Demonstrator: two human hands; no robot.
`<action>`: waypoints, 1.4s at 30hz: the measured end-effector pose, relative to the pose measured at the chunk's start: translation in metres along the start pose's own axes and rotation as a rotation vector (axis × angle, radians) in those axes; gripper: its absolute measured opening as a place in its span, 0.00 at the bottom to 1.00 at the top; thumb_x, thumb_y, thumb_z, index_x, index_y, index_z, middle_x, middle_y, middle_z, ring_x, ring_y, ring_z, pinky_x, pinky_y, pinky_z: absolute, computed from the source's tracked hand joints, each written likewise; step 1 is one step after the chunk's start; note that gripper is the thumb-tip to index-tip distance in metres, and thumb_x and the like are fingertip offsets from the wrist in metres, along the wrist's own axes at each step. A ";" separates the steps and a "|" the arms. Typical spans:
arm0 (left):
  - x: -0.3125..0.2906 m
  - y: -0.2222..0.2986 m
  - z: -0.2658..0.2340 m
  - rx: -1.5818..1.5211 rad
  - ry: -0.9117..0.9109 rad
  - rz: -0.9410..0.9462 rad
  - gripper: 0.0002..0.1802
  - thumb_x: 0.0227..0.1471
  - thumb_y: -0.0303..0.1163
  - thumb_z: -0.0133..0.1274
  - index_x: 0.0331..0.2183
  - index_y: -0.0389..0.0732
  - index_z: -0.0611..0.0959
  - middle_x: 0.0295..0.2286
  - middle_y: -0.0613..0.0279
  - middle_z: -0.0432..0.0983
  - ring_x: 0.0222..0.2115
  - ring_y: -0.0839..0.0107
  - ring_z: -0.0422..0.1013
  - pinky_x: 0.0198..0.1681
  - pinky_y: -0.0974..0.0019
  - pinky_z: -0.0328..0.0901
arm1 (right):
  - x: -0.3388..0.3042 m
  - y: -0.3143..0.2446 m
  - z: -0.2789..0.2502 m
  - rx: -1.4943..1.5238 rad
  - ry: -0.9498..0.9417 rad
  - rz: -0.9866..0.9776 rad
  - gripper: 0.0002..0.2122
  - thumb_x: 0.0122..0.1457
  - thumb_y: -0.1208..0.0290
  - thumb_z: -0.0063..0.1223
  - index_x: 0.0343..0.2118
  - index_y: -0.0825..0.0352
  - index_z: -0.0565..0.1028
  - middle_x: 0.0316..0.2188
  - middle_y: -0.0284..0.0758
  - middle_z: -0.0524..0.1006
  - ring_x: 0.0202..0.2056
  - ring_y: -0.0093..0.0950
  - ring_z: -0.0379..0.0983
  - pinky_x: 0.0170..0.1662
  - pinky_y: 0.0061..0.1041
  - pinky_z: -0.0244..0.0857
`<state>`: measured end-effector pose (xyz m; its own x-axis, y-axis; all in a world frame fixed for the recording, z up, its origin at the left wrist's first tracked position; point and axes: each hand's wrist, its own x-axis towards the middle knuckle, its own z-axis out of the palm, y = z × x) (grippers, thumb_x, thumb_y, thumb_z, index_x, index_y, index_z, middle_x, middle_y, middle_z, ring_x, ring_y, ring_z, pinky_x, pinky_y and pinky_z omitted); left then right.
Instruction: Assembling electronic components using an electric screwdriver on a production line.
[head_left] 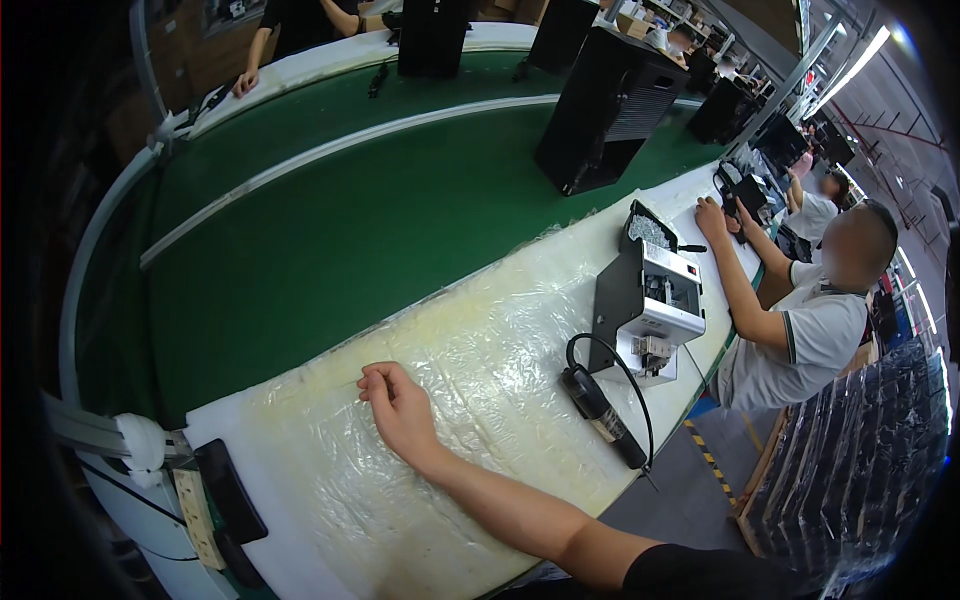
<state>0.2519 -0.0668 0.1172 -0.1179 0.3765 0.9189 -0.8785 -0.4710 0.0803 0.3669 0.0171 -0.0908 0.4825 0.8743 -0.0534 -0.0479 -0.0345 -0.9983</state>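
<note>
My right hand (399, 412) hovers over or rests on the plastic-covered worktop (480, 400), near its far edge by the green belt. Its fingers are curled in with the tips together, and anything between them is too small or hidden to make out. My left hand is out of the picture. To the right of my hand lies a black electric screwdriver (603, 418) with a looping black cable. Beyond it stands a black and silver screw feeder (650, 310). A black tray of small silvery screws (650, 232) sits behind the feeder.
Across the worktop runs a green conveyor belt (330, 240) carrying a tall black cabinet (615, 110). A co-worker (800, 310) handles a dark tool at the right; another person's hand (245, 82) rests on the far ledge. A power strip (198, 520) and metal frame border the left.
</note>
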 end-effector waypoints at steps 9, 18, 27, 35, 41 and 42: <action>-0.009 0.004 0.003 0.030 0.021 0.010 0.08 0.64 0.35 0.39 0.35 0.45 0.72 0.09 0.65 0.64 0.07 0.81 0.53 0.12 0.71 0.42 | 0.000 0.000 -0.001 0.007 -0.004 0.006 0.10 0.68 0.71 0.45 0.43 0.73 0.73 0.32 0.37 0.80 0.34 0.23 0.78 0.38 0.22 0.71; -0.006 0.002 0.003 0.106 0.021 -0.026 0.11 0.65 0.38 0.38 0.33 0.45 0.70 0.09 0.63 0.64 0.06 0.80 0.52 0.11 0.71 0.42 | -0.001 0.001 -0.001 0.006 -0.005 -0.009 0.10 0.68 0.71 0.45 0.44 0.72 0.73 0.32 0.37 0.80 0.34 0.23 0.78 0.39 0.22 0.71; -0.011 0.002 0.002 0.083 -0.042 0.030 0.11 0.65 0.36 0.36 0.32 0.43 0.69 0.09 0.62 0.64 0.06 0.79 0.52 0.11 0.71 0.42 | -0.001 0.003 -0.001 -0.009 0.010 -0.022 0.10 0.68 0.70 0.46 0.43 0.72 0.73 0.32 0.37 0.80 0.33 0.23 0.78 0.38 0.22 0.71; -0.016 0.004 0.011 0.129 0.035 0.022 0.09 0.60 0.30 0.41 0.40 0.41 0.75 0.10 0.63 0.64 0.07 0.80 0.53 0.11 0.71 0.42 | 0.000 0.008 0.002 0.007 0.055 -0.055 0.09 0.66 0.69 0.47 0.42 0.68 0.75 0.29 0.38 0.81 0.30 0.27 0.79 0.34 0.25 0.71; -0.004 0.005 0.000 -0.045 -0.071 -0.053 0.16 0.59 0.29 0.41 0.49 0.42 0.73 0.10 0.65 0.64 0.07 0.80 0.53 0.12 0.71 0.42 | 0.000 0.011 0.003 0.034 0.047 -0.061 0.09 0.66 0.69 0.47 0.42 0.69 0.75 0.29 0.38 0.81 0.30 0.28 0.79 0.34 0.25 0.71; -0.004 0.005 -0.001 -0.081 -0.075 -0.049 0.16 0.60 0.30 0.41 0.49 0.42 0.73 0.10 0.65 0.64 0.07 0.80 0.53 0.12 0.71 0.42 | 0.000 0.011 0.003 0.034 0.046 -0.061 0.09 0.66 0.69 0.47 0.42 0.69 0.75 0.29 0.38 0.81 0.30 0.28 0.79 0.34 0.26 0.71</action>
<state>0.2478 -0.0700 0.1131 -0.0418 0.3357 0.9410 -0.9173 -0.3862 0.0970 0.3639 0.0183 -0.1020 0.5251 0.8510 0.0059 -0.0462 0.0355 -0.9983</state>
